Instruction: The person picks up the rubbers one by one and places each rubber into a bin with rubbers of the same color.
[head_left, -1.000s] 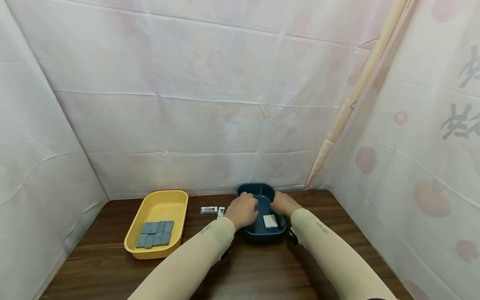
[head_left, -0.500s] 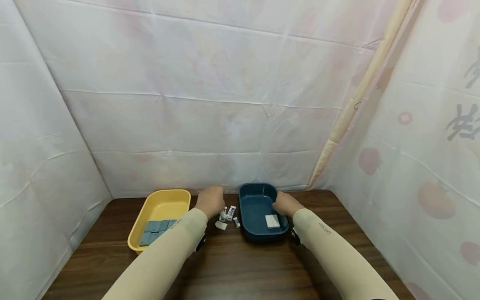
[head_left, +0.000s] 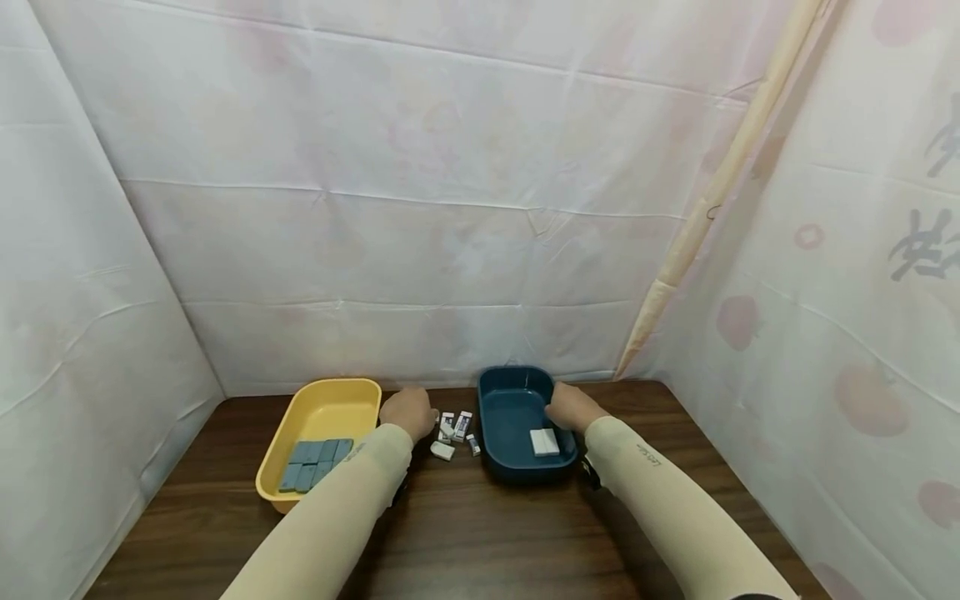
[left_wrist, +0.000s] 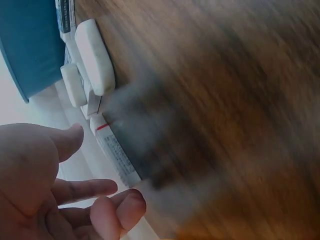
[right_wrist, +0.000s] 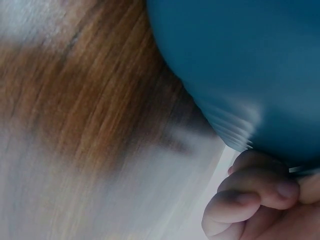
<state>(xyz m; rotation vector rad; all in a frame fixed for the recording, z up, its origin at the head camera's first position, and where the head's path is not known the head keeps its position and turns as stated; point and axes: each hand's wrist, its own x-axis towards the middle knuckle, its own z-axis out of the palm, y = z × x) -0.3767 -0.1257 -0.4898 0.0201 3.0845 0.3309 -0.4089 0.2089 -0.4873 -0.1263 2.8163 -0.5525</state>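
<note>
My left hand [head_left: 408, 412] is low over the table between the two bins. In the left wrist view its thumb and fingers are spread apart, with a white eraser in a printed sleeve with a red stripe [left_wrist: 117, 155] just beyond the fingertips. Several more erasers [head_left: 462, 425], some sleeved and some bare white [left_wrist: 95, 57], lie in a loose cluster to its right. My right hand [head_left: 573, 408] grips the right rim of the dark blue bin [head_left: 517, 412], fingers curled in the right wrist view. White erasers [head_left: 545, 442] lie inside this bin, at its near end.
A yellow bin [head_left: 341, 412] stands at the left with several grey-blue rectangular blocks [head_left: 315, 462] in rows; my left forearm passes over its near right corner. Both bins stand on a dark wooden table [head_left: 480, 533]. White printed cloth [head_left: 420, 250] encloses the back and sides.
My left hand has moved left from over the blue bin to the table beside the yellow bin, uncovering the eraser cluster, and dropped slightly lower. The right hand stays at the blue bin's rim.
</note>
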